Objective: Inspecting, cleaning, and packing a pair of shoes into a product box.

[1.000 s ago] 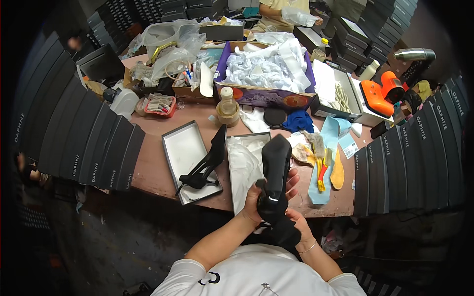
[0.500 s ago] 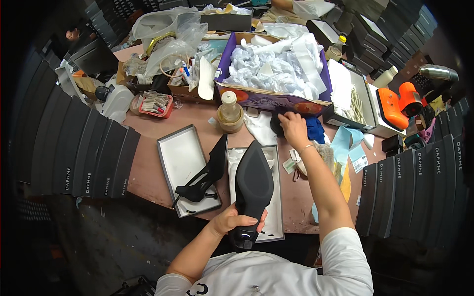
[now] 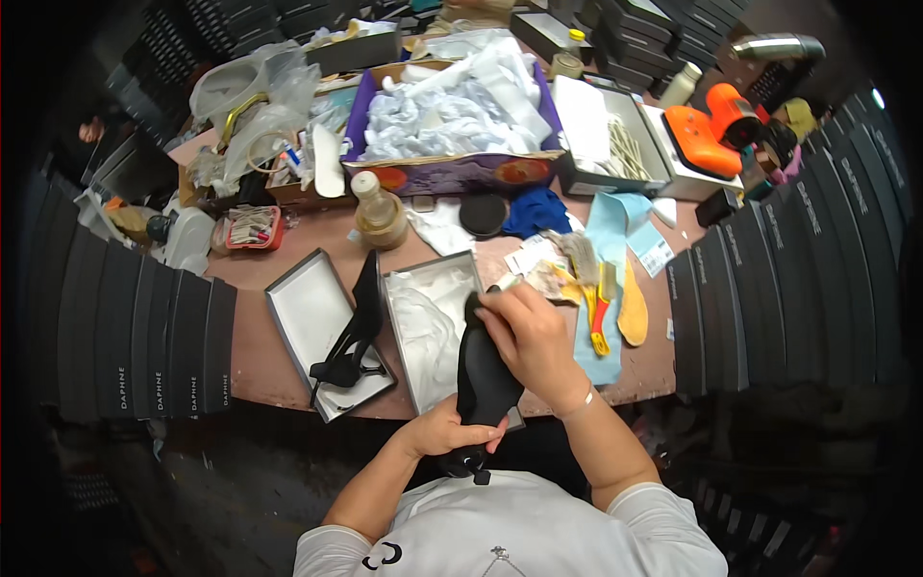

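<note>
My left hand point(image 3: 444, 429) grips a black high-heeled shoe point(image 3: 488, 383) near its heel end, its dark sole partly turned up, close in front of my body. At the shoe's toe end, my right hand point(image 3: 532, 338) is closed, fingertips pressed together against it. Whether a small thing sits between those fingers is hidden. The matching black slingback shoe point(image 3: 358, 332) lies on its side in a white-lined box lid point(image 3: 308, 294) to the left. Beyond the held shoe is an open box point(image 3: 420, 327) with white tissue.
A round black pad point(image 3: 482, 215), a blue cloth point(image 3: 536, 212) and a glass bottle point(image 3: 379, 213) stand behind the boxes. At right lie a yellow-and-red brush point(image 3: 603, 308) and a tan insole point(image 3: 633, 306). A purple carton point(image 3: 452, 175) of crumpled tissue is farther back. Dark shoeboxes point(image 3: 798, 279) flank both sides.
My right hand has come back from the round black pad to the toe of the held shoe. The left hand keeps its hold, and the whole view has shifted.
</note>
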